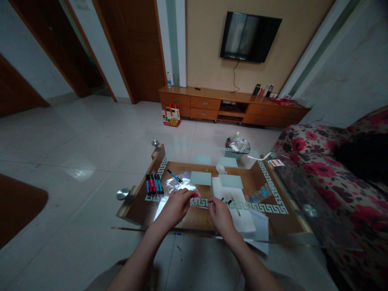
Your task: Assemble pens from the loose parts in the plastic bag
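Above the glass table [194,222], my left hand [179,205] is closed, its fingertips pinching a small red piece [195,195] that looks like part of a pen. To its right, my right hand [220,215] is closed too, thumb and index finger pressed together; what they hold is too small to make out. A row of blue, red and black pens [154,185] lies on the left side of the table. One blue-and-black pen [175,176] rests on crumpled clear plastic wrapping [178,184] just beyond my left hand. Small black pieces [229,202] lie right of my right hand.
A plastic bottle [258,196] and white box-like shapes [227,190] show at the table's right. Beyond the table stand a filled waste bin [237,152], a gift bag [171,116] and a TV cabinet [204,104]. A floral sofa [321,161] borders the right side.
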`<move>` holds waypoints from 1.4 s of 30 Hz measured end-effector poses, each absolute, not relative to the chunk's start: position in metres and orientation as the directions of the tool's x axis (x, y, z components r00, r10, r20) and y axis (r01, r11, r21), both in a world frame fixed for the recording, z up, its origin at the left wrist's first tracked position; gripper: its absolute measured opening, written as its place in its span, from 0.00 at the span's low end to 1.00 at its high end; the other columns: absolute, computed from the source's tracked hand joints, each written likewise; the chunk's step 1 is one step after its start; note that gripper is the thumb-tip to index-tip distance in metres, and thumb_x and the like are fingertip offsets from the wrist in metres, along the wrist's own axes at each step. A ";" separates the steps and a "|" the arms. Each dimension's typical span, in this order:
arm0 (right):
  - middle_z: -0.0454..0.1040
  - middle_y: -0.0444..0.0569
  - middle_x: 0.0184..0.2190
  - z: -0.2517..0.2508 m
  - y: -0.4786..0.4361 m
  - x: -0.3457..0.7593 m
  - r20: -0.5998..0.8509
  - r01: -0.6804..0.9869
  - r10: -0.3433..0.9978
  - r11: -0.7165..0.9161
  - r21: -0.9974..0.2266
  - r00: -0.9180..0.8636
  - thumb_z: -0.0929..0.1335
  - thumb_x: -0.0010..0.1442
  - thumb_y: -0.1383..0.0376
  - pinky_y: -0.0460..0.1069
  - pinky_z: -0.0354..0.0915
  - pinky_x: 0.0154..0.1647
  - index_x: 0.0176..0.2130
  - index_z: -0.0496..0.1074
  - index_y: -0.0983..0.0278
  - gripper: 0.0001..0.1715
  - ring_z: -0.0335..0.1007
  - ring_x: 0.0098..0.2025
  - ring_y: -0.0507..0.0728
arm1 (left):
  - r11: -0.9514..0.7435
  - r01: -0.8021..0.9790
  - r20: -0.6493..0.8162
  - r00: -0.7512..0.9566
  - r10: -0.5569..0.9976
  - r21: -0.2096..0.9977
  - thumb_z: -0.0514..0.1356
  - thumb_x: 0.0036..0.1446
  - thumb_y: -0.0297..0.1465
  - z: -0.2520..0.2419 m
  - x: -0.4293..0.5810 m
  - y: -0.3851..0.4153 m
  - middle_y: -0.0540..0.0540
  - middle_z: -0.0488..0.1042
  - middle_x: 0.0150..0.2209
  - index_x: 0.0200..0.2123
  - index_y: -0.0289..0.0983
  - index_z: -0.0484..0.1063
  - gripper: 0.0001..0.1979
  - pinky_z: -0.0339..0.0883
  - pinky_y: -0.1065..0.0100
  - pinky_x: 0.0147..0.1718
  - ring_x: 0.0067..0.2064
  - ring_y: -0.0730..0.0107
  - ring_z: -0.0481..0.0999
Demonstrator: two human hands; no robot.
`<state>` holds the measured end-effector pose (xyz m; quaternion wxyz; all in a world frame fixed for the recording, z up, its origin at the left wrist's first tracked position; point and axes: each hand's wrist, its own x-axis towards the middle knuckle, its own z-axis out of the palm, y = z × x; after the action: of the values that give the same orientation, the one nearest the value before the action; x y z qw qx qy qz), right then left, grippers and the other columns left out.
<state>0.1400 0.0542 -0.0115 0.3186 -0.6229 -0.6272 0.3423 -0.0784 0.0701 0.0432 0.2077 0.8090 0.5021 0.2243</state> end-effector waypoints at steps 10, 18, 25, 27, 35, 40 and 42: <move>0.80 0.54 0.37 0.014 0.046 0.118 -0.584 -0.705 0.743 -0.603 -0.372 -0.327 0.66 0.62 0.65 0.50 0.70 0.48 0.39 0.74 0.68 0.10 0.78 0.42 0.56 | -0.603 0.750 0.417 0.474 0.776 0.270 0.54 0.65 0.25 0.062 -0.062 0.053 0.44 0.77 0.49 0.56 0.51 0.70 0.21 0.37 0.46 0.61 0.59 0.54 0.67; 0.80 0.52 0.32 0.017 0.044 0.118 -0.617 -0.757 0.709 -0.596 -0.267 -0.341 0.65 0.61 0.70 0.50 0.73 0.45 0.37 0.74 0.68 0.08 0.79 0.36 0.55 | -0.649 0.723 0.429 0.523 0.737 0.235 0.53 0.66 0.24 0.052 -0.060 0.048 0.44 0.75 0.54 0.59 0.50 0.69 0.22 0.37 0.46 0.62 0.62 0.55 0.66; 0.79 0.56 0.41 0.004 0.049 0.126 -0.610 -0.764 0.747 -0.547 -0.342 -0.262 0.66 0.54 0.77 0.48 0.74 0.48 0.42 0.74 0.69 0.14 0.78 0.45 0.56 | -0.466 0.795 0.364 0.331 0.870 0.389 0.56 0.63 0.24 0.055 -0.057 0.056 0.44 0.78 0.47 0.53 0.49 0.73 0.19 0.44 0.45 0.60 0.55 0.54 0.70; 0.78 0.57 0.43 0.000 0.050 0.127 -0.605 -0.750 0.765 -0.530 -0.395 -0.222 0.65 0.51 0.80 0.48 0.74 0.49 0.43 0.73 0.68 0.20 0.77 0.47 0.56 | -0.373 0.783 0.305 0.245 0.920 0.498 0.56 0.62 0.24 0.048 -0.058 0.062 0.43 0.77 0.46 0.54 0.46 0.73 0.19 0.52 0.48 0.57 0.52 0.57 0.72; 0.80 0.53 0.37 -0.004 0.054 0.122 -0.527 -0.617 0.849 -0.429 -0.659 -0.028 0.70 0.51 0.79 0.49 0.75 0.46 0.42 0.70 0.65 0.19 0.80 0.43 0.56 | -0.196 0.510 0.149 0.131 0.980 0.837 0.52 0.64 0.31 0.021 -0.055 0.077 0.44 0.75 0.40 0.44 0.36 0.73 0.11 0.67 0.64 0.43 0.41 0.64 0.75; 0.81 0.55 0.37 0.010 0.050 0.121 -0.518 -0.634 0.845 -0.473 -0.612 -0.130 0.75 0.51 0.73 0.52 0.74 0.47 0.45 0.68 0.65 0.23 0.80 0.42 0.59 | -0.212 0.397 0.119 0.244 0.962 0.893 0.50 0.66 0.33 0.035 -0.043 0.068 0.48 0.74 0.37 0.42 0.37 0.69 0.10 0.66 0.68 0.40 0.39 0.69 0.72; 0.81 0.55 0.38 0.013 0.049 0.123 -0.518 -0.633 0.842 -0.486 -0.603 -0.153 0.76 0.50 0.71 0.53 0.74 0.47 0.46 0.68 0.65 0.25 0.80 0.41 0.59 | -0.216 0.424 0.105 0.269 0.957 0.880 0.54 0.64 0.34 0.038 -0.041 0.065 0.49 0.73 0.34 0.42 0.37 0.71 0.09 0.65 0.70 0.36 0.36 0.69 0.71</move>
<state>0.1228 0.0490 0.0133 0.4919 -0.4261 -0.1224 0.7493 -0.0414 0.0652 0.0381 0.3838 0.6980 0.4949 0.3473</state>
